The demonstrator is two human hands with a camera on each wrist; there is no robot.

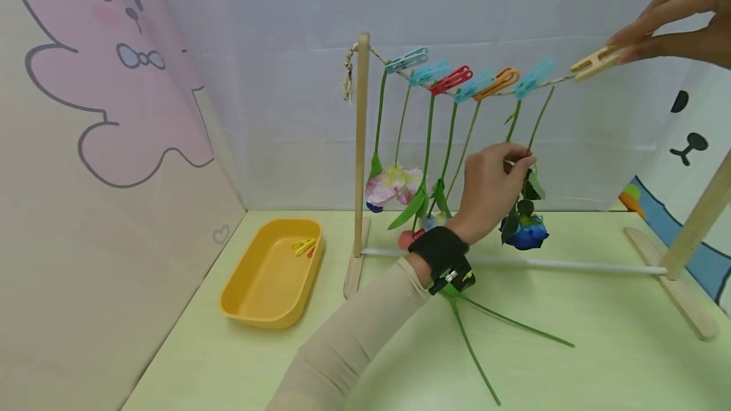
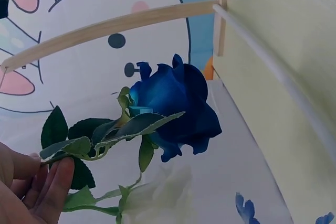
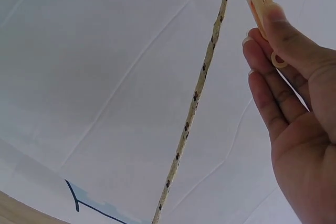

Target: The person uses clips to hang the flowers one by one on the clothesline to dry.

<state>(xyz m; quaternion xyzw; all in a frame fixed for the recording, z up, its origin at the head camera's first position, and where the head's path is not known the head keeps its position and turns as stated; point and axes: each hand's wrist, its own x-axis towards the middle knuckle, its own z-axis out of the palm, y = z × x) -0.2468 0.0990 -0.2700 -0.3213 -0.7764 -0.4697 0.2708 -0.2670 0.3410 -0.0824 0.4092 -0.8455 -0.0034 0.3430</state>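
My left hand [image 1: 493, 186] pinches the stem of a blue rose [image 1: 526, 233], which hangs head down with its stem end up close to the rope. In the left wrist view the rose [image 2: 176, 108] has dark green leaves, and the fingers [image 2: 55, 187] grip the stem just behind them. At the upper right, my right hand [image 1: 685, 18] holds a pale orange clothespin [image 1: 596, 63] between thumb and fingers, its front end at the rope. The right wrist view shows that clothespin [image 3: 256, 3] beside the speckled rope [image 3: 195, 98].
Several clothespins, among them a red one [image 1: 451, 80] and an orange one [image 1: 497, 84], hold flower stems along the rope. A wooden post [image 1: 362, 144] carries its left end. Left stands a yellow tray [image 1: 271, 271] with small clothespins inside. Green stems [image 1: 476, 357] lie on the table.
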